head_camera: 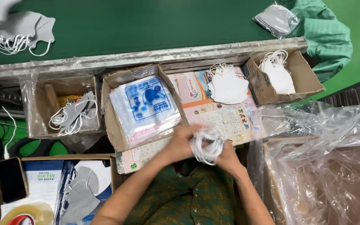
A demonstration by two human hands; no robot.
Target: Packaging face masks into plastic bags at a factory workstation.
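Hands: left hand (179, 143) and right hand (226, 155) meet low at the middle of the view, over the person's lap, both closed around one bundle of white masks (207, 143).
Grip: fingers of both hands curl into the bundle from either side; the ear loops spill out between them in a tangle.
Bundle position: just in front of the box of printed clear bags (143, 105), above the near edge of the printed paper sheet (226, 118).
Handling, my judgement: loops snag easily, so a firm pinch on the mask bodies and a loose hand on the cords would keep the stack square; edges look uneven now, worth tapping level before anything else.
Nearest supply: loose pile of white masks (226, 85) on the sheet, well within reach; more white masks in the small carton (301, 79) to the right.
Left side: grey masks in a plastic-lined box (76, 112); a dark phone (11, 179) rests on the lower carton edge.
Right side: crumpled clear plastic liner (326, 162) over a large box, close to the right elbow; could catch a stray loop.
Far side: green surface (146, 25) with grey masks (21, 31) lying on it.
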